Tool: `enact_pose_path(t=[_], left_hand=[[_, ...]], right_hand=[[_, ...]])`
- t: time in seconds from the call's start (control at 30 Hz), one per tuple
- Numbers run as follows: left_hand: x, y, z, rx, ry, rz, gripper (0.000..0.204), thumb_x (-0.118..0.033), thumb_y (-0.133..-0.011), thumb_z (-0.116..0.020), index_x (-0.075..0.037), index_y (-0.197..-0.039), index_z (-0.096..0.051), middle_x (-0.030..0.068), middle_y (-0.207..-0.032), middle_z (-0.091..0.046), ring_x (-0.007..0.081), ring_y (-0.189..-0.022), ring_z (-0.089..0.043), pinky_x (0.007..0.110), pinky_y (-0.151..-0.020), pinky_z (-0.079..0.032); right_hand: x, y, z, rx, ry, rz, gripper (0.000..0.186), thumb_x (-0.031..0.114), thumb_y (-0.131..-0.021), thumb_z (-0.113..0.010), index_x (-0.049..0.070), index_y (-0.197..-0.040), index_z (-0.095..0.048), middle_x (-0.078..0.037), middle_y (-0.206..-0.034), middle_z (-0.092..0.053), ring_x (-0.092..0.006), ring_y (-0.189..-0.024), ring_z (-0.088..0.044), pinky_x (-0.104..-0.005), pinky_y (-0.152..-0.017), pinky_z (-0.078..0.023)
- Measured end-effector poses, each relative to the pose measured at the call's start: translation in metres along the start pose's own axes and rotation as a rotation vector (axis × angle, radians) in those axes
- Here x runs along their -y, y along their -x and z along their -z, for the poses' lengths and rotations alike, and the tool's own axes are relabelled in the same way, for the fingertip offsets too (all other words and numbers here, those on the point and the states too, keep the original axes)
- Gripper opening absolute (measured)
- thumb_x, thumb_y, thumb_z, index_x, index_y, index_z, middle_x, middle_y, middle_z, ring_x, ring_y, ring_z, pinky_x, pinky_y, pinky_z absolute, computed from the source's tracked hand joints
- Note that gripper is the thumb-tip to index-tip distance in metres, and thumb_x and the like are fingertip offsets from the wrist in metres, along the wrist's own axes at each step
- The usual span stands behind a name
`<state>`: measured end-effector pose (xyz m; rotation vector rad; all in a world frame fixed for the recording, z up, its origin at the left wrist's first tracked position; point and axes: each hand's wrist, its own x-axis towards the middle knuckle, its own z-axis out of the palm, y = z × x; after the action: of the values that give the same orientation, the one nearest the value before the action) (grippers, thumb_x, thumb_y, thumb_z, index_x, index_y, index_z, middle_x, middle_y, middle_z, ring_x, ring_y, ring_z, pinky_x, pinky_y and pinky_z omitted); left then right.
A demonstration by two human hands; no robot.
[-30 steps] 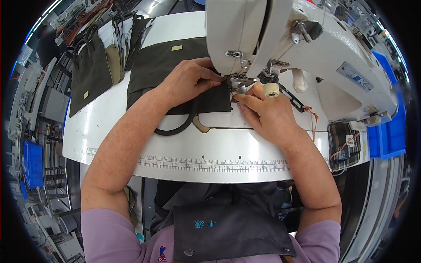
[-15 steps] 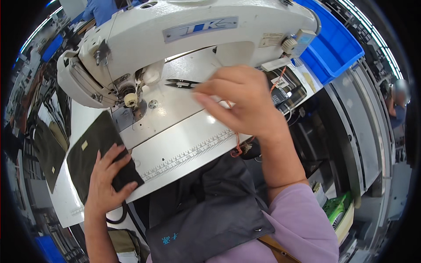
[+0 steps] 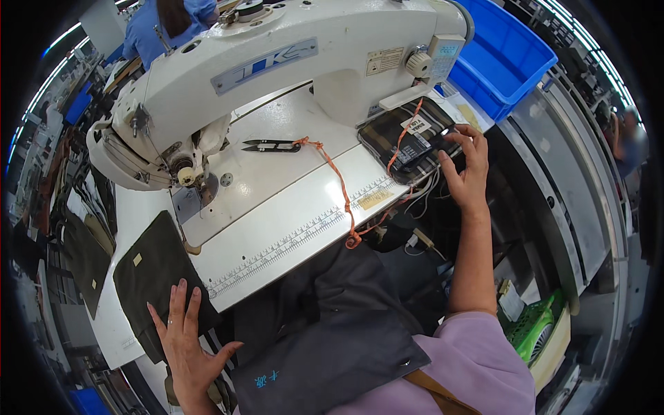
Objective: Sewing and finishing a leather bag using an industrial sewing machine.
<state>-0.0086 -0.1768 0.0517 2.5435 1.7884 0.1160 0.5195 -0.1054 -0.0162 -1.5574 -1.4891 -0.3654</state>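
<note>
My left hand [image 3: 185,346] is open, fingers spread, and rests over the lower edge of a dark olive fabric piece [image 3: 149,266] with a small pale tag. At the right of the sewing table, my right hand [image 3: 470,166] pinches the end of a slim black object [image 3: 423,156] between thumb and fingers; its exact kind is hard to make out. Beneath it lies a dark plaid pad [image 3: 379,138] with a white label. Thread snips [image 3: 272,146], tied to an orange cord [image 3: 340,181], lie on the bed of the white sewing machine [image 3: 290,62].
A blue plastic bin [image 3: 501,59] stands behind the machine on the right. More dark fabric pieces [image 3: 86,252] hang at the left edge. A printed ruler [image 3: 297,238] runs along the table front. Below right is a green basket [image 3: 532,328]. Another person [image 3: 149,31] sits beyond the machine.
My right hand has moved right, from over the snips to the plaid pad, and now grips the black object. My left hand has slid down toward the fabric's near edge, fingers straighter.
</note>
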Motion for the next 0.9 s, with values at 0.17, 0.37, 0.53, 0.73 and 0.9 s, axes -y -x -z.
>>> enact_pose_path(t=[0.17,0.37,0.53,0.73,0.9], left_hand=[[-0.004,0.013,-0.003,0.037,-0.023,0.067,0.115,-0.058,-0.060,-0.087,-0.010,-0.155,-0.043,0.0175,-0.160,-0.041,0.0375,-0.150,-0.038,0.065,-0.125,-0.006],[-0.006,0.029,-0.012,-0.020,-0.102,0.124,0.107,-0.023,-0.059,-0.091,-0.011,-0.154,-0.044,0.0181,-0.160,-0.041,0.0382,-0.149,-0.038,0.065,-0.125,-0.007],[0.021,0.055,-0.017,-0.235,-0.073,0.160,0.047,-0.012,-0.070,-0.085,-0.005,-0.110,-0.061,0.0171,-0.144,-0.056,0.0369,-0.137,-0.052,0.064,-0.124,-0.020],[0.032,0.076,-0.016,-0.428,-0.149,0.192,0.027,-0.018,-0.072,-0.084,-0.006,-0.085,-0.063,0.0089,-0.100,-0.064,0.0284,-0.098,-0.063,0.049,-0.107,-0.040],[0.044,0.073,-0.016,-0.422,-0.105,0.219,0.025,-0.011,-0.068,-0.084,-0.009,-0.087,-0.068,0.0044,-0.096,-0.067,0.0244,-0.092,-0.064,0.043,-0.095,-0.040]], right_hand=[[-0.005,0.000,-0.003,0.016,0.018,0.046,0.037,0.027,-0.078,-0.076,0.007,-0.108,-0.072,-0.015,-0.132,-0.059,-0.0354,-0.122,-0.055,-0.0466,-0.103,-0.043],[-0.017,-0.001,0.000,-0.125,0.331,0.008,0.035,0.029,-0.086,-0.074,0.011,-0.117,-0.072,-0.018,-0.141,-0.055,-0.0356,-0.125,-0.055,-0.0473,-0.104,-0.041],[-0.019,0.011,0.002,-0.308,-0.001,-0.080,0.031,0.021,-0.094,-0.069,0.007,-0.122,-0.067,-0.017,-0.141,-0.052,-0.0302,-0.128,-0.053,-0.0396,-0.099,-0.044],[-0.005,0.045,-0.038,-0.314,-0.240,-0.175,0.025,0.013,-0.103,-0.058,0.001,-0.125,-0.062,-0.013,-0.138,-0.054,-0.0223,-0.123,-0.054,-0.0332,-0.100,-0.044],[-0.035,0.063,-0.034,-0.409,-0.370,-0.289,0.022,0.009,-0.107,-0.054,-0.003,-0.124,-0.059,-0.012,-0.125,-0.060,-0.0200,-0.115,-0.056,-0.0335,-0.103,-0.044]])
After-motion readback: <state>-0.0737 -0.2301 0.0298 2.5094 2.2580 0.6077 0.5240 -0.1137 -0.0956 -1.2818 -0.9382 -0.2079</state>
